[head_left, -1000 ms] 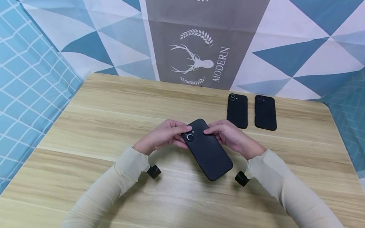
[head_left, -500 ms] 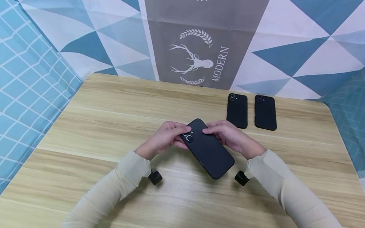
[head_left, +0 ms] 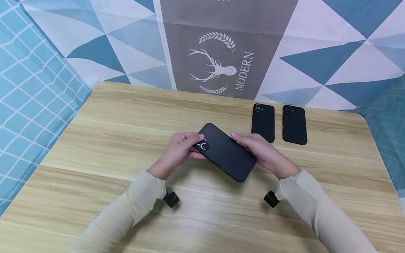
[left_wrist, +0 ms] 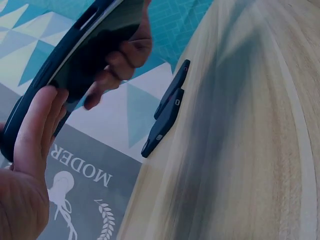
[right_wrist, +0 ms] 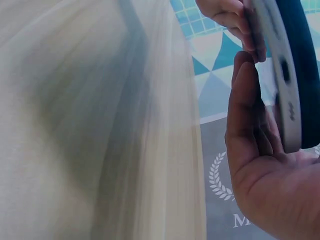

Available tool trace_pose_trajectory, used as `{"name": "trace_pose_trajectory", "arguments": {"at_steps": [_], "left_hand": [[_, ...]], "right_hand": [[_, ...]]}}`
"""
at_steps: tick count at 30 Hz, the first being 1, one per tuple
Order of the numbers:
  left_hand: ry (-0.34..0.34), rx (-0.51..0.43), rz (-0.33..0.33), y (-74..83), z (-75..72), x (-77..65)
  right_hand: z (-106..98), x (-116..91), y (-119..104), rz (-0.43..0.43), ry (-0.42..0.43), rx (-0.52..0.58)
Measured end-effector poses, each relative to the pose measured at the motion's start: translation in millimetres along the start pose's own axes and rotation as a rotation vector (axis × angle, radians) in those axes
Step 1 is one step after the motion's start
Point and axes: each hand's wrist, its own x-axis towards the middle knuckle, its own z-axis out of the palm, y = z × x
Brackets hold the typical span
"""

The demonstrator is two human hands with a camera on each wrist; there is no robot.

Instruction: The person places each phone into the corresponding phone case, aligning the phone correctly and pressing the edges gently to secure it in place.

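Observation:
A phone in a black case [head_left: 227,153] is held tilted above the table, its camera corner toward the left. My left hand [head_left: 176,152] pinches that corner, thumb on the case back and fingers beneath. My right hand [head_left: 262,154] grips the far long edge near the other end, thumb on top and fingers underneath. In the right wrist view the phone's silver edge [right_wrist: 286,107], with its port, stands out beside the black case [right_wrist: 304,65]. The dark screen side [left_wrist: 95,57] faces down toward the fingers in the left wrist view.
Two black phone-shaped pieces, one nearer [head_left: 263,125] and one farther right [head_left: 295,125], lie side by side at the table's back right, camera ends away from me. The wooden table [head_left: 117,128] meets a patterned cloth [head_left: 131,39] at the back.
The cased phone has turned to lie more crosswise, its lower end swinging up. My left hand has shifted slightly left and up; the right thumb has slid to the phone's edge.

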Motion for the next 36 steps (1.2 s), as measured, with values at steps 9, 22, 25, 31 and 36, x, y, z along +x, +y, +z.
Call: {"name": "trace_pose_trajectory", "arguments": {"at_steps": [9,22,25,31,36], "left_hand": [[0.206,-0.122,0.138,3.1,-0.7,1.2],[0.358,-0.214,0.257,3.8,9.3,0.9],[0.365,-0.224,0.271,3.1,11.4,0.8],[0.372,-0.249,0.290,2.3,15.6,1.0],[0.370,-0.274,0.263,-0.3,16.8,0.1]], "right_hand": [[-0.6,-11.0,10.7,-0.036,-0.101,0.166],[15.2,-18.1,17.8,-0.225,-0.064,0.030],[18.0,-19.0,17.3,-0.247,-0.026,0.060],[22.9,-21.2,13.8,-0.276,0.050,0.121],[24.0,-22.4,13.0,-0.296,0.072,0.157]]}}
